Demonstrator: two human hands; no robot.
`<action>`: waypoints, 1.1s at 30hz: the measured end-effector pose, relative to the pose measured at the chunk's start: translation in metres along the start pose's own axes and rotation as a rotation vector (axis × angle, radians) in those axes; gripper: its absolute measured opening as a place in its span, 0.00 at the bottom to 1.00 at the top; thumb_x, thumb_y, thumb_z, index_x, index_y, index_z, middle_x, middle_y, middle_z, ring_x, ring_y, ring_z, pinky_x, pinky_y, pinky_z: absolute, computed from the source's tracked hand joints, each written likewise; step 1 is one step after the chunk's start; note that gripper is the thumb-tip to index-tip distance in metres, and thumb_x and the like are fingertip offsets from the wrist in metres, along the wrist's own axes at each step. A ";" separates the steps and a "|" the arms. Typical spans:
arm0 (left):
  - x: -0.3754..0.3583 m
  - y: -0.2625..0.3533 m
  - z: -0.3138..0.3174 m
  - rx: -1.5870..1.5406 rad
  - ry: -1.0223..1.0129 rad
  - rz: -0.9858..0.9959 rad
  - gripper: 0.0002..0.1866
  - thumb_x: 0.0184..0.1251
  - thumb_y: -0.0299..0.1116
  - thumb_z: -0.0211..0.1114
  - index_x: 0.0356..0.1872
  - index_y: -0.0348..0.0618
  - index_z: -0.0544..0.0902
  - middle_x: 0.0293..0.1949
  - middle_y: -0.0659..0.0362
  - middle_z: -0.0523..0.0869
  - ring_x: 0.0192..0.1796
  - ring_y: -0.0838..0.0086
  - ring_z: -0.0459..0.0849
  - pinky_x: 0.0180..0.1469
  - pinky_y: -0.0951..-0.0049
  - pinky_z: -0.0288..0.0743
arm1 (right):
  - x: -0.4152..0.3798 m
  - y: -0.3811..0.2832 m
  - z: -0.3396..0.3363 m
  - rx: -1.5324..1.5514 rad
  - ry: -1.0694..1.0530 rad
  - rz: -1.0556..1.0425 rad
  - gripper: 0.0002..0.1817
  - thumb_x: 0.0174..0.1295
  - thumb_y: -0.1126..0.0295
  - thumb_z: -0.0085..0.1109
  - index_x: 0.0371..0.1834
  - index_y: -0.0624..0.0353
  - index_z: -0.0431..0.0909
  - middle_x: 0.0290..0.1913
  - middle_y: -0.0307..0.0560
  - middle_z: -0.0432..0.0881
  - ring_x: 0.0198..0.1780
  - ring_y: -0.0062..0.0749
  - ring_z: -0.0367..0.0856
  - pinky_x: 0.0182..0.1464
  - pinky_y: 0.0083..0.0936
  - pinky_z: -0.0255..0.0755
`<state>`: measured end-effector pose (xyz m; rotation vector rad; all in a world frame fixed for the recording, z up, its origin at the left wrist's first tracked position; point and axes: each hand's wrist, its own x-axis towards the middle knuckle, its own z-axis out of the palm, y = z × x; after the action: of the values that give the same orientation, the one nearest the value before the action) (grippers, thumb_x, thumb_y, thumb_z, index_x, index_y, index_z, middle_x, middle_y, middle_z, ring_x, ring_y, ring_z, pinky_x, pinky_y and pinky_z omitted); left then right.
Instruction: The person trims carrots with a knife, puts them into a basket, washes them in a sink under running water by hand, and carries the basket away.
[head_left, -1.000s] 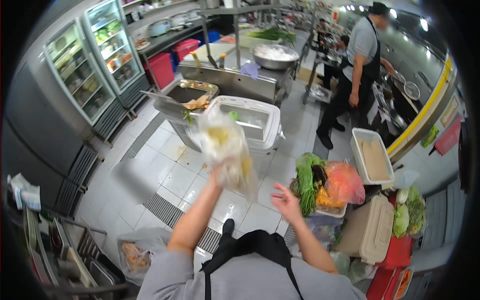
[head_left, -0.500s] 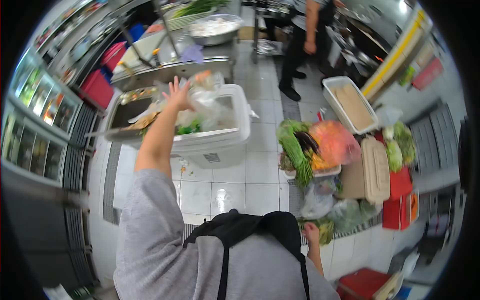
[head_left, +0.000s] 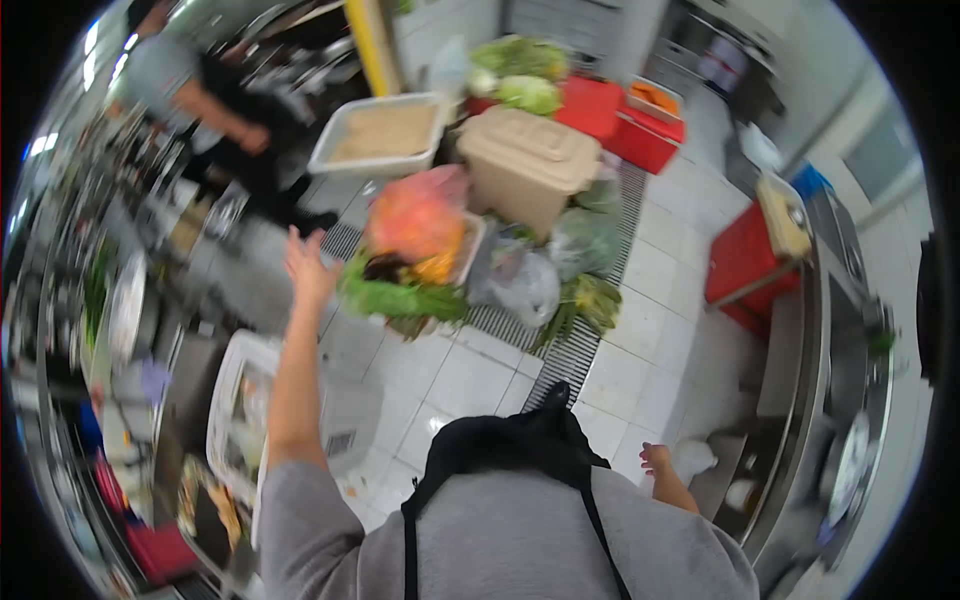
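Note:
My left hand [head_left: 308, 268] is stretched out in mid-air with its fingers apart and nothing in it. To its right are a red-orange plastic bag [head_left: 420, 212] and leafy greens [head_left: 400, 293], set in a white tray. Below and left of that hand is a white bin [head_left: 222, 405] with plastic bags and scraps inside. My right hand [head_left: 656, 459] hangs low at my right side, fingers loosely apart and holding nothing. A stainless steel counter [head_left: 790, 430] stands beside it.
A beige lidded box [head_left: 525, 165], a white tub [head_left: 380, 135] and red boxes [head_left: 640, 140] stand ahead. Filled plastic bags [head_left: 515, 285] lie by the floor grate [head_left: 570, 365]. Another person [head_left: 225, 120] stands at the upper left, near the stoves.
My view has swung right, so the vegetables now lie ahead and the white bin is at the left. My left hand has moved away from above the bin, still open.

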<state>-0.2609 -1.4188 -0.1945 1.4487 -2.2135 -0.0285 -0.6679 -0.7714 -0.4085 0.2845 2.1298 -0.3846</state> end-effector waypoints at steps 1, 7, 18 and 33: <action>0.002 0.039 0.037 -0.049 0.051 0.106 0.33 0.42 0.38 0.68 0.55 0.54 0.67 0.65 0.46 0.48 0.65 0.48 0.47 0.61 0.42 0.45 | 0.006 0.006 -0.005 0.021 0.009 -0.001 0.14 0.54 0.58 0.50 0.31 0.58 0.76 0.27 0.44 0.77 0.25 0.34 0.77 0.24 0.35 0.71; -0.015 0.244 0.150 -0.290 -0.129 0.210 0.31 0.39 0.39 0.69 0.51 0.51 0.71 0.62 0.44 0.53 0.65 0.48 0.50 0.62 0.48 0.48 | 0.043 0.038 -0.065 0.253 0.012 0.025 0.12 0.48 0.61 0.54 0.29 0.58 0.73 0.24 0.43 0.75 0.23 0.31 0.77 0.22 0.33 0.70; 0.032 0.352 0.298 -0.432 -0.301 -0.033 0.19 0.44 0.36 0.67 0.40 0.43 0.78 0.50 0.41 0.70 0.57 0.53 0.65 0.59 0.63 0.58 | 0.192 -0.109 -0.229 0.466 0.313 -0.422 0.16 0.52 0.60 0.54 0.30 0.65 0.77 0.21 0.47 0.79 0.21 0.28 0.77 0.22 0.24 0.69; 0.252 0.759 0.517 -0.527 -0.475 0.197 0.19 0.45 0.31 0.64 0.42 0.42 0.77 0.47 0.47 0.74 0.54 0.54 0.68 0.57 0.64 0.60 | 0.402 -0.473 -0.504 0.059 0.346 -0.653 0.16 0.52 0.60 0.53 0.29 0.64 0.77 0.23 0.49 0.79 0.26 0.32 0.78 0.31 0.28 0.71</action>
<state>-1.2023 -1.4323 -0.3408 0.9943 -2.4382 -0.9009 -1.4357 -0.9957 -0.4014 -0.3547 2.5236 -0.8202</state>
